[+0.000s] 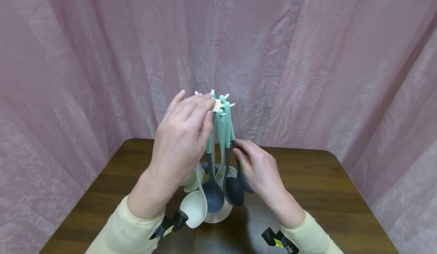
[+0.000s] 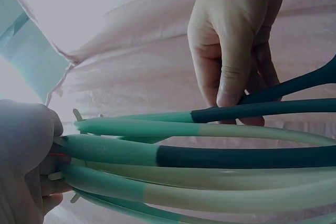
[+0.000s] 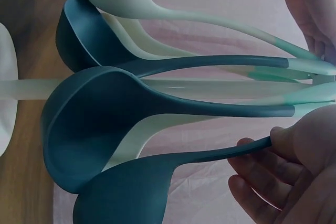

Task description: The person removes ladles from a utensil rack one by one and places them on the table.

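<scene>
A white utensil stand [image 1: 219,104] with a ring of pegs at its top carries several ladles and spoons with mint-green handle ends. My left hand [image 1: 186,127] grips the stand's top, its fingertips and thumb beside the pegs. With thumb and fingers, my right hand [image 1: 257,164] pinches the handle of a dark blue ladle [image 3: 126,190] on the stand's right side. This ladle's bowl hangs low, and its upper end is partly hidden. Beside it hang another dark ladle [image 1: 234,191], a third dark ladle [image 1: 214,197] and a cream spoon [image 1: 194,208].
The stand's round white base [image 1: 218,215] rests on a dark brown wooden table [image 1: 307,193] with rounded far corners. A pink velvety curtain [image 1: 273,56] hangs behind and around it. Both wrists carry black cameras, close to the utensils on the left.
</scene>
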Tool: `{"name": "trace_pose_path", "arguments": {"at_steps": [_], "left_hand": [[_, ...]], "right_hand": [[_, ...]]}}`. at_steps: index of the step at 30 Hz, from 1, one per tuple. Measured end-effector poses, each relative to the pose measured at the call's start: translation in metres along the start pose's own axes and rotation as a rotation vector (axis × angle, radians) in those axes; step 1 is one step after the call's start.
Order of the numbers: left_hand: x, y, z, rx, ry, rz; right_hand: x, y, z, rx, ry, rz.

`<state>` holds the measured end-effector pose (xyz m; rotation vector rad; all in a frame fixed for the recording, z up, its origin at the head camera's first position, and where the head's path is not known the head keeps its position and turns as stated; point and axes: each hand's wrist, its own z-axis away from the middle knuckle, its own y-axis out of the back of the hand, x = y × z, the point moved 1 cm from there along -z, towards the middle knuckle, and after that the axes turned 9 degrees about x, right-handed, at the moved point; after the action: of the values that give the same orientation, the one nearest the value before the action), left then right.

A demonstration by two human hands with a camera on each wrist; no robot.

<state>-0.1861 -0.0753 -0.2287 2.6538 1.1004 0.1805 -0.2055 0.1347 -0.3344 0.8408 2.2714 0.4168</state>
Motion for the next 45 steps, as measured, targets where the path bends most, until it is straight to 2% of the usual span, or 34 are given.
{"name": "trace_pose_path", "arguments": {"at_steps": [15,30,45], "left_hand": [[0.0007,-0.0020,-0.0002,0.031,-0.020,-0.021],[0.0019,-0.0024,-0.0011,0.029,-0.023,-0.042],[0.0012,-0.0038,0.0010,0.035,-0.008,-0.040]], "right_hand": [[-0.0034,-0.0008,0.0005,0.032,0.004,0.010],[-0.0004,-0.0028,0.0003,0.092,0.034,0.012],[0.0015,0.0023,-0.0013,0.123,0.002,0.019]]}}
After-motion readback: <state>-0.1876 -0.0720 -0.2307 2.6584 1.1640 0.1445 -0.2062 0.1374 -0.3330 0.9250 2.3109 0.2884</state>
